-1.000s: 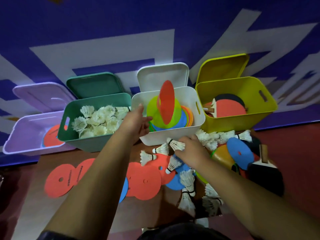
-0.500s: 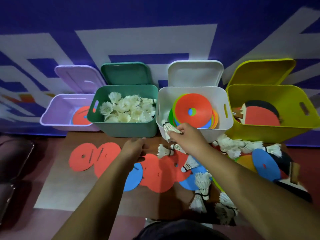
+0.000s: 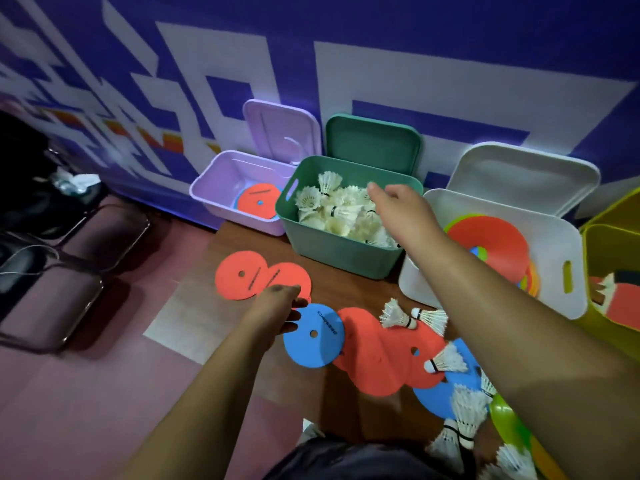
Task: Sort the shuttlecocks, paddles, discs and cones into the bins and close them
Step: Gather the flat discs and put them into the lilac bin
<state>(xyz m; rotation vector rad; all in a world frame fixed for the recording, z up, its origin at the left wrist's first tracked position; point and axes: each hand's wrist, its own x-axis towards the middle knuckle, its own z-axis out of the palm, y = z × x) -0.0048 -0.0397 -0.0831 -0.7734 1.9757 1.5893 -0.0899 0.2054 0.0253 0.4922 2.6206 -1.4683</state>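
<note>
My right hand (image 3: 398,209) hovers over the green bin (image 3: 332,251), fingers spread and holding nothing. That bin is full of white shuttlecocks (image 3: 332,206). My left hand (image 3: 277,306) is low on the floor and pinches the left edge of a blue disc (image 3: 315,337), beside two orange discs (image 3: 239,275). More orange discs (image 3: 374,355) and loose shuttlecocks (image 3: 446,360) lie to the right. The purple bin (image 3: 207,188) holds an orange disc (image 3: 259,202). Stacked cones (image 3: 491,237) sit in the white bin (image 3: 554,299). A paddle (image 3: 623,299) shows in the yellow bin (image 3: 602,233).
All four bins stand open, and the purple, green and white lids (image 3: 374,143) lean back on the purple-and-white wall. Dark chairs (image 3: 52,244) stand at the left. A green-yellow cone (image 3: 509,420) lies at the lower right among shuttlecocks. My right forearm crosses over the floor pile.
My right hand carried a shuttlecock from the floor pile to the green bin and now holds nothing. My left hand dropped from the white bin's rim to the floor discs. The view swung left.
</note>
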